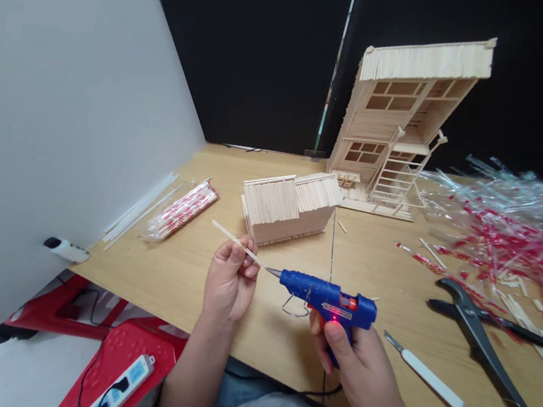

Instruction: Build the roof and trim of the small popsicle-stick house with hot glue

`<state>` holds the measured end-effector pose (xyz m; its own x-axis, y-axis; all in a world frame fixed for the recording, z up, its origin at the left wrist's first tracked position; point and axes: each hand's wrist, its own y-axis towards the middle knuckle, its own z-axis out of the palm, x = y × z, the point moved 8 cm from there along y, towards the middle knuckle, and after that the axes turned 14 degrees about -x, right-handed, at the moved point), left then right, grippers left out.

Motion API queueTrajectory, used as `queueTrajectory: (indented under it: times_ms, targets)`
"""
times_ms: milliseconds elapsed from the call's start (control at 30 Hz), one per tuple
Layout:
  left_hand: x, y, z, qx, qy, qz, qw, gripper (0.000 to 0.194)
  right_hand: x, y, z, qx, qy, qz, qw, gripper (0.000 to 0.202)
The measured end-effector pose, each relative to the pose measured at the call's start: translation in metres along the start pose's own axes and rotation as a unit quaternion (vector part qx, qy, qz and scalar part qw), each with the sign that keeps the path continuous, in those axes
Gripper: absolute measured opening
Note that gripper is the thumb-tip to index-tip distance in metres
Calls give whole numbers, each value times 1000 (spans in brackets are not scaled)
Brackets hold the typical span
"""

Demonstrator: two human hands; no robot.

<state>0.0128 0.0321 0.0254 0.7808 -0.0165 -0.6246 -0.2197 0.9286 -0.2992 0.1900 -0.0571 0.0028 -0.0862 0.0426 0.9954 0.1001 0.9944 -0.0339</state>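
Observation:
Between the fingertips of my left hand is a thin pale wooden stick, slanting down to the right. My right hand is wrapped round the grip of a blue hot glue gun, whose red light glows. The gun's metal nozzle points left and meets, or nearly meets, the stick's lower end. Just beyond my left hand sits a small wooden stick model with a slatted roof. Farther back at the right stands a taller two-storey wooden stick house with a ladder-like stair.
Bundled wrapped sticks and white glue sticks lie left. At right are a craft knife, large black-handled cutters and a heap of plastic wrappers. A red stool carries a power strip below the table.

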Motion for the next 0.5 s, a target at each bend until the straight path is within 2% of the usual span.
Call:
queueTrajectory:
  times_ms: [100, 200, 300, 400, 500]
  targets:
    - [-1, -1, 3, 10, 2, -3, 1000, 32, -3, 2, 0, -2, -3, 10, 1000, 49]
    - [-4, 0, 4, 16, 9, 8, 1000, 31, -14, 11, 0, 3, 21, 53, 998, 50]
    - [-11, 7, 1, 5, 38, 42, 998, 31, -31, 19, 6, 56, 57, 120, 990, 54]
    - [-26, 18, 0, 0, 110, 139, 984, 28, -50, 21, 13, 123, 38, 156, 979, 56]
    - [-48, 24, 9, 13, 224, 296, 928, 18, -68, 22, 10, 117, -37, 163, 979, 55]
